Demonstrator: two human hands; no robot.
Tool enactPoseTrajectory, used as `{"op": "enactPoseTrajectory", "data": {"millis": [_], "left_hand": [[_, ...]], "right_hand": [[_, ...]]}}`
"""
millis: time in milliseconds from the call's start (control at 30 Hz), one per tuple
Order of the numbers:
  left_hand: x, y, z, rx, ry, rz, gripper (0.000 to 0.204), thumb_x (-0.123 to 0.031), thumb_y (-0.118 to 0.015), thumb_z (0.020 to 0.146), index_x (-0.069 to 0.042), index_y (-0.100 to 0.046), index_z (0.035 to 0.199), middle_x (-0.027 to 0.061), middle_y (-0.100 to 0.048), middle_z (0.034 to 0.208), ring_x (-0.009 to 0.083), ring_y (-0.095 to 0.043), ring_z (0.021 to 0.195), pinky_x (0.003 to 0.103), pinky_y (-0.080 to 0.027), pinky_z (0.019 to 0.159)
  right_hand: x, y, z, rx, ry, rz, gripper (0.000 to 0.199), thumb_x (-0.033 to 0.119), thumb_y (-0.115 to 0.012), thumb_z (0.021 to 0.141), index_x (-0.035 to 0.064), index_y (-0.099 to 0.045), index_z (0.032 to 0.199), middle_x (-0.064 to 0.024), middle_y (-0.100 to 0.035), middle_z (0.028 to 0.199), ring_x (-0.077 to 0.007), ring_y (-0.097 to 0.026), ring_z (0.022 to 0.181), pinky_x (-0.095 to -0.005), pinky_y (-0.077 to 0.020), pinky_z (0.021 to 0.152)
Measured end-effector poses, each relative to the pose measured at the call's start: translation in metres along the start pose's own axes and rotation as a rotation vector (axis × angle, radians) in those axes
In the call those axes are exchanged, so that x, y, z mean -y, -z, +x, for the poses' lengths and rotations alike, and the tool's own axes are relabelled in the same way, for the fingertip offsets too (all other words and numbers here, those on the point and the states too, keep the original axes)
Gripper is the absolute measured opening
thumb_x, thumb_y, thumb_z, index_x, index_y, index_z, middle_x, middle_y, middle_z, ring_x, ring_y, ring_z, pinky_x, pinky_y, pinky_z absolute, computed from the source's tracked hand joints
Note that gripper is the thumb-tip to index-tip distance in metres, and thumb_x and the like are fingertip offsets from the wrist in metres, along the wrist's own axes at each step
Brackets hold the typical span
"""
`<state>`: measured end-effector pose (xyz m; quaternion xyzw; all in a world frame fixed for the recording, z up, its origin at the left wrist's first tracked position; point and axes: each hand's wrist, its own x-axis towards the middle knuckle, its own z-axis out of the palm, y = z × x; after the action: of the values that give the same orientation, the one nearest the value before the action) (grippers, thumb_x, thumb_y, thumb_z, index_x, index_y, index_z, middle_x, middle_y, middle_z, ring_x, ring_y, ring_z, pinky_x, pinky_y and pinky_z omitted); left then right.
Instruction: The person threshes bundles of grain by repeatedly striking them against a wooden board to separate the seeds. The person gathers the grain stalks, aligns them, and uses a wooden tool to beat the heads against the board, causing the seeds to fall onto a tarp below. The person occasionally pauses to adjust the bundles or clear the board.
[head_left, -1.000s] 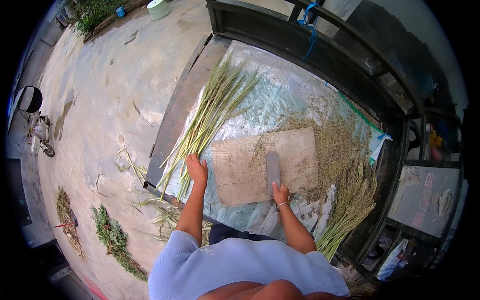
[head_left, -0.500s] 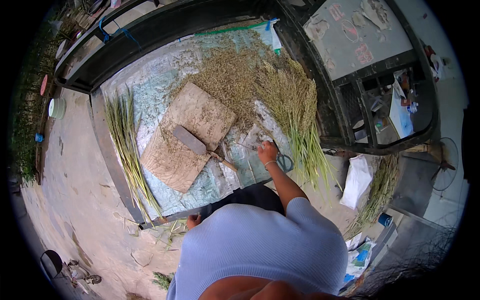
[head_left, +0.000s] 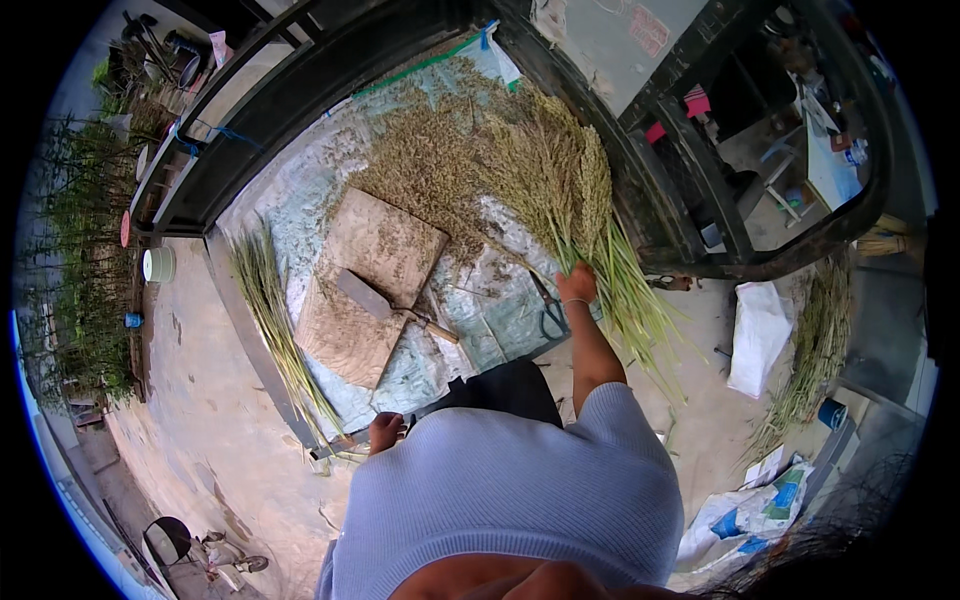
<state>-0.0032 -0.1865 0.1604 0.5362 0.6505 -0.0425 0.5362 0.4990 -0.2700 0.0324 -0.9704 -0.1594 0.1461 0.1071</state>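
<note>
A thick bundle of grain stalks (head_left: 560,170), with seeded heads and green stems, lies on the right of the sheet (head_left: 480,345). At its stems is my right hand (head_left: 577,283), fingers curled on the stalks. Scissors (head_left: 550,318) with dark handles rest just left of that hand. Low in front of me, by the near edge, is my left hand (head_left: 386,432), fingers curled; what they hold, if anything, is hidden. A trowel-like tool (head_left: 385,303) with a wooden handle lies partly on a tilted brown board (head_left: 372,235). Thinner stripped stalks (head_left: 268,300) lie at the left.
Loose seed heads (head_left: 415,150) are heaped behind the board. Dark metal rails (head_left: 330,80) bound the far side, and a frame (head_left: 690,180) stands at the right. On the floor to the right are a white sack (head_left: 760,335) and more stalks (head_left: 815,350).
My right hand has moved right, from beside the scissors onto the grain stems. My left hand stays low by the near edge. The whole view has shifted and turned slightly.
</note>
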Motion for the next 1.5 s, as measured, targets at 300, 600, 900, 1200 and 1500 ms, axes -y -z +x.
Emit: {"op": "enactPoseTrajectory", "data": {"millis": [300, 600, 900, 1200, 1500], "left_hand": [[0.005, -0.006, -0.009, -0.094, -0.032, 0.041, 0.018, -0.013, -0.060, 0.083, 0.004, -0.059, 0.088, 0.0122, -0.064, 0.075, 0.0177, -0.063, 0.063, 0.029, -0.050, 0.052], [0.140, -0.015, 0.015, -0.137, 0.005, 0.185, 0.020, -0.017, -0.063, 0.080, 0.003, -0.062, 0.084, 0.0130, -0.065, 0.074, 0.0174, -0.063, 0.066, 0.031, -0.049, 0.058], [0.065, -0.013, 0.007, -0.117, -0.181, 0.179, 0.021, -0.018, -0.064, 0.079, 0.003, -0.064, 0.084, 0.0125, -0.066, 0.074, 0.0162, -0.062, 0.068, 0.031, -0.048, 0.063], [0.121, -0.013, 0.038, -0.047, -0.090, 0.150, 0.023, -0.019, -0.067, 0.080, 0.002, -0.064, 0.085, 0.0088, -0.066, 0.074, 0.0133, -0.060, 0.068, 0.028, -0.048, 0.062], [0.157, -0.009, 0.030, -0.083, -0.111, 0.176, 0.023, -0.019, -0.067, 0.081, 0.003, -0.063, 0.085, 0.0100, -0.066, 0.074, 0.0141, -0.061, 0.067, 0.028, -0.049, 0.063]], "right_hand": [[-0.052, 0.015, 0.018, -0.270, 0.369, 0.298, 0.014, 0.013, -0.048, 0.080, 0.0022, -0.057, 0.083, -0.0197, -0.058, 0.081, -0.0390, -0.056, 0.076, -0.0457, -0.0458, 0.069], [-0.073, -0.028, -0.032, 0.029, 0.188, 0.206, 0.019, 0.017, -0.050, 0.083, 0.0012, -0.054, 0.093, -0.0238, -0.057, 0.093, -0.0379, -0.055, 0.088, -0.0446, -0.0472, 0.078], [-0.036, -0.012, -0.004, 0.208, -0.093, 0.034, 0.025, 0.027, -0.052, 0.082, 0.0044, -0.058, 0.090, -0.0208, -0.062, 0.087, -0.0381, -0.060, 0.081, -0.0473, -0.0488, 0.068], [-0.062, -0.023, -0.008, 0.067, 0.114, 0.319, 0.027, 0.029, -0.050, 0.080, 0.0068, -0.059, 0.093, -0.0192, -0.062, 0.080, -0.0397, -0.059, 0.074, -0.0493, -0.0469, 0.064], [-0.042, -0.005, -0.032, 0.124, 0.181, 0.152, 0.023, 0.029, -0.057, 0.079, 0.0110, -0.057, 0.092, -0.0168, -0.062, 0.075, -0.0374, -0.060, 0.070, -0.0471, -0.0478, 0.061]]}}
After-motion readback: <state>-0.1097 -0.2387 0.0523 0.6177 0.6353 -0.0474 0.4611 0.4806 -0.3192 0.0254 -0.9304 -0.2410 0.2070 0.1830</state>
